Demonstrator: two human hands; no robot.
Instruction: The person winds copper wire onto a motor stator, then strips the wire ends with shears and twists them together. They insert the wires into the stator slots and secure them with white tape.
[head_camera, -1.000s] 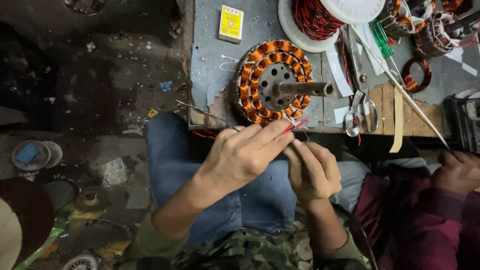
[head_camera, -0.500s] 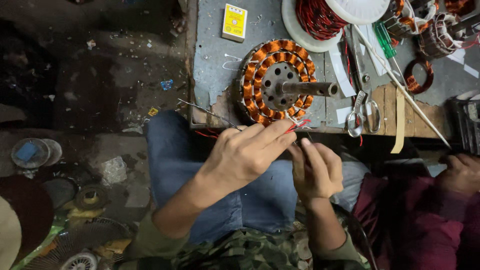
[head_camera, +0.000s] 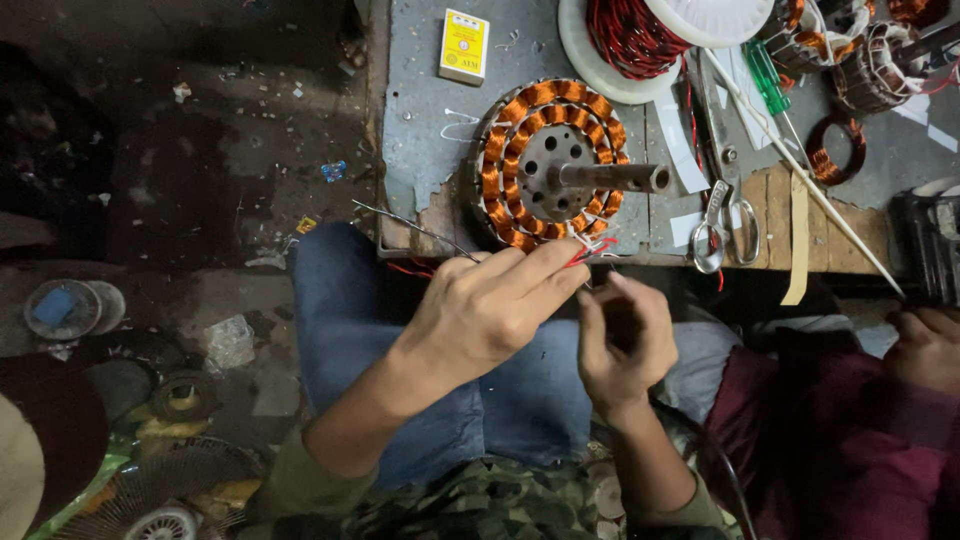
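A round motor stator (head_camera: 547, 162) with orange copper coils and a steel shaft lies on the grey workbench (head_camera: 420, 110) edge. Thin red and white lead wires (head_camera: 590, 250) run from its near side. My left hand (head_camera: 490, 305) pinches these wires between thumb and fingertips just below the stator. My right hand (head_camera: 625, 335) is beside it, fingers curled, fingertips touching the same wire ends.
Scissors (head_camera: 725, 225), a yellow box (head_camera: 464, 46), a white spool of red wire (head_camera: 640, 35), a green screwdriver (head_camera: 768, 75) and other coils lie on the bench. Another person's hand (head_camera: 925, 335) and maroon sleeve are at right. Fan parts litter the floor at left.
Both hands stay on the lead wires with only small finger shifts; my right hand's fingers have opened slightly. The stator has not moved.
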